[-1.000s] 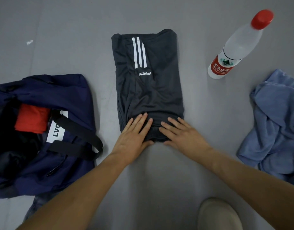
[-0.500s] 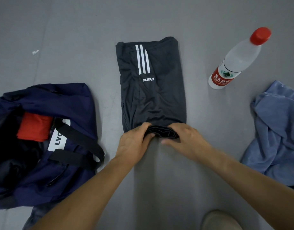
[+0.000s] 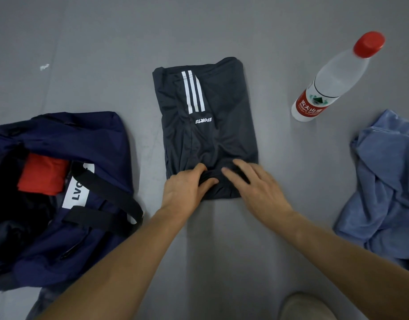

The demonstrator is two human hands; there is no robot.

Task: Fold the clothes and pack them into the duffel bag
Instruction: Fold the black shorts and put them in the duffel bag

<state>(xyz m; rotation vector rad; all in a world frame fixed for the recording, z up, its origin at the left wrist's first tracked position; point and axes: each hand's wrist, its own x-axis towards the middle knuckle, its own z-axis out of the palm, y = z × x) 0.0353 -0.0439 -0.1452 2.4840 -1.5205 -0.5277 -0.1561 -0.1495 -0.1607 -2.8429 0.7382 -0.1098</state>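
Observation:
Dark grey sports shorts (image 3: 208, 135) with three white stripes lie folded into a narrow strip on the grey floor in front of me. Their near end is rolled up into a short thick fold. My left hand (image 3: 185, 190) pinches that rolled end at its left side. My right hand (image 3: 256, 188) lies on the roll's right side with its fingers spread flat. The navy duffel bag (image 3: 83, 139) stands unzipped to the left, with a folded red garment (image 3: 42, 174) inside.
A crumpled light blue garment (image 3: 388, 181) lies at the right. A water bottle (image 3: 332, 82) with a red cap stands beyond it, right of the shorts. A beige shoe (image 3: 307, 306) shows at the bottom edge. Some grey fabric (image 3: 39, 301) pokes out under the bag.
Both hands went from lying flat on the shorts' near end to gripping it and rolling it away from me. The right hand's fingers have now spread over the roll.

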